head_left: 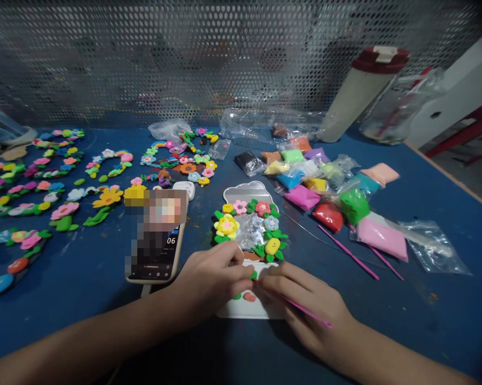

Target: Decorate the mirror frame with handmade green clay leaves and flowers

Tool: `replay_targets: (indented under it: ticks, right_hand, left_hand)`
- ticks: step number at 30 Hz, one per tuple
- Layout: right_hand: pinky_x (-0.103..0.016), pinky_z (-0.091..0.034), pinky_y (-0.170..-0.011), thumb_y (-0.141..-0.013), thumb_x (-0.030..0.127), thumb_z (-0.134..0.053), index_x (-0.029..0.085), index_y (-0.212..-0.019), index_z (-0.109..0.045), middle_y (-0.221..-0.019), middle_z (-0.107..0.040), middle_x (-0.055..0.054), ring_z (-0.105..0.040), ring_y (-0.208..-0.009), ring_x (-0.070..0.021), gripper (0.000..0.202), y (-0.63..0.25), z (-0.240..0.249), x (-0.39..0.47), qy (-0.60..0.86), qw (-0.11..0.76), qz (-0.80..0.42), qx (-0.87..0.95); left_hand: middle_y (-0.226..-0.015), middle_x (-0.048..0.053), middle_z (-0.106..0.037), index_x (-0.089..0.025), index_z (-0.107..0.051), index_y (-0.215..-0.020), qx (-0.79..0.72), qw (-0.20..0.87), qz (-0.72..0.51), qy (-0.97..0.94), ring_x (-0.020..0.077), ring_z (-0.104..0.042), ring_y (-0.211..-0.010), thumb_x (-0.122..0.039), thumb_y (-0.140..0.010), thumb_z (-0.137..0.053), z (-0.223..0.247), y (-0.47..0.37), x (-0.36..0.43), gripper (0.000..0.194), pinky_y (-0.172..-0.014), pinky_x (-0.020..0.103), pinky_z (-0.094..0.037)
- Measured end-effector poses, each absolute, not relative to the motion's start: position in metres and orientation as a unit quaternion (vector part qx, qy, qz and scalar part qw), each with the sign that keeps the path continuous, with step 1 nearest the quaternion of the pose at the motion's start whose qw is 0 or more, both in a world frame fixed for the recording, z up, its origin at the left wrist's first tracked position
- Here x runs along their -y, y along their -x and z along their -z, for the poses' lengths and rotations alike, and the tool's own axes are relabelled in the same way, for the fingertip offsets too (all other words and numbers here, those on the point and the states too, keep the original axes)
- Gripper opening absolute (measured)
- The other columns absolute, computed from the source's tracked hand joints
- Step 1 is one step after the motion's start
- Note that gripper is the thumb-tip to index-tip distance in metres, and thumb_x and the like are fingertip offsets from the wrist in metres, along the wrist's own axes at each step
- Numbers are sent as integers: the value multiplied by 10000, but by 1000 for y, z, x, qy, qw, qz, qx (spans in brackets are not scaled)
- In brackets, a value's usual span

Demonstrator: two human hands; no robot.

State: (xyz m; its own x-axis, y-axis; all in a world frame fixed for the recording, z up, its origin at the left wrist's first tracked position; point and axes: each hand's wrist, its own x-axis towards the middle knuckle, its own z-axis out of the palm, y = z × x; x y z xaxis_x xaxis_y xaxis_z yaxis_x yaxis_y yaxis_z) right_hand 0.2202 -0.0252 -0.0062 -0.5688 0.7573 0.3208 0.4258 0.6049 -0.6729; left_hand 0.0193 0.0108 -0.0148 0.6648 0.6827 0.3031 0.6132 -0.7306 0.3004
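Observation:
Fingers of my left hand (215,275) pinch together at a small piece of green clay (253,275) over a white board (251,311). My right hand (309,299) grips a thin pink clay tool (307,311), its tip hidden by the fingers near the green clay. More bits lie on the board below: a salmon-coloured clay piece (249,297) and a green one partly behind my left fingers. Just beyond my hands is a cloud-topped mirror (249,230), its frame covered with clay flowers and leaves. A yellow clay figure (272,246) sits at its lower right.
Left of my hands lies a phone (161,256), partly pixelated. Many clay-decorated pieces (108,163) spread across the left side. To the right are bagged coloured clays (303,197) and a pink stick (349,252). A tall tumbler (357,96) stands before the perforated metal panel (185,59).

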Motion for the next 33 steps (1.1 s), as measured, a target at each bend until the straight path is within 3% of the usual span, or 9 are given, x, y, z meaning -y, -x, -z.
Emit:
replay_targets:
  ticks: [3, 6, 9, 12, 14, 18, 22, 25, 33]
  right_hand:
    - [-250, -512, -657, -882, 114, -397, 180, -1054, -574, -892, -641, -69, -609, -780, -151, 255, -227, 6, 26, 350, 297, -226, 859]
    - [-246, -482, -562, -901, 167, -438, 188, -1030, -597, -748, -656, -40, -602, -621, -143, 206, -244, 0, 25, 402, 250, -133, 871]
    - [-317, -474, -638, -907, 102, -331, 161, -1167, -559, -906, -682, -112, -622, -751, -209, 351, -266, -6, 21, 337, 213, 23, 917]
    - [-355, -461, -676, -876, 34, -320, 112, -1234, -511, -947, -674, -147, -613, -769, -228, 413, -284, -4, 19, 338, 180, 123, 915]
    - [-368, -465, -686, -871, 36, -323, 101, -1236, -505, -964, -671, -154, -614, -788, -236, 413, -291, 0, 18, 345, 149, 148, 915]
    - [-422, -463, -726, -860, 40, -341, 139, -1239, -502, -1074, -642, -157, -616, -860, -258, 423, -293, 7, 18, 368, 129, 138, 911]
    - [-368, -495, -742, -869, 64, -393, 183, -1182, -513, -1040, -622, -125, -599, -913, -220, 356, -270, -2, 18, 430, 243, -21, 869]
    - [-294, -504, -792, -875, 98, -423, 217, -1149, -509, -1061, -595, -77, -580, -953, -163, 311, -244, -14, 17, 416, 239, -272, 834]
    - [-279, -503, -672, -818, 146, -558, 191, -956, -587, -825, -663, -21, -620, -742, -147, 149, -211, -23, 1, 427, 268, -597, 624]
  left_hand:
    - [-727, -30, -504, -216, -643, -776, -353, 87, -200, -910, 66, -482, -574, -298, -860, -541, 13, -19, -11, 155, -454, 176, -324]
    - [-743, -32, -518, -229, -645, -829, -355, 86, -202, -909, 69, -506, -592, -325, -831, -589, 14, -18, -10, 111, -469, 172, -353]
    - [-824, -20, -555, -243, -617, -983, -359, 77, -204, -908, 89, -547, -664, -327, -804, -628, 16, -18, -10, 198, -513, 182, -395]
    - [-827, -17, -555, -248, -621, -949, -353, 60, -207, -911, 104, -540, -696, -279, -816, -611, 18, -19, -9, 137, -515, 187, -386]
    - [-794, -17, -541, -238, -631, -865, -346, 48, -207, -914, 108, -519, -688, -247, -840, -569, 18, -20, -9, 68, -505, 189, -368]
    - [-786, -2, -536, -224, -632, -825, -334, 33, -212, -918, 120, -511, -699, -247, -866, -518, 16, -20, -10, 123, -516, 197, -375]
    - [-787, 0, -557, -228, -622, -857, -327, 27, -234, -915, 133, -532, -714, -276, -857, -545, 14, -19, -10, 90, -552, 215, -405]
    - [-784, -11, -575, -235, -593, -945, -315, 25, -251, -915, 131, -538, -713, -259, -859, -553, 14, -17, -9, 98, -580, 222, -416]
    - [-819, -6, -617, -251, -516, -1147, -292, 27, -266, -918, 151, -565, -819, -248, -897, -491, 14, -3, -3, 251, -724, 276, -424]
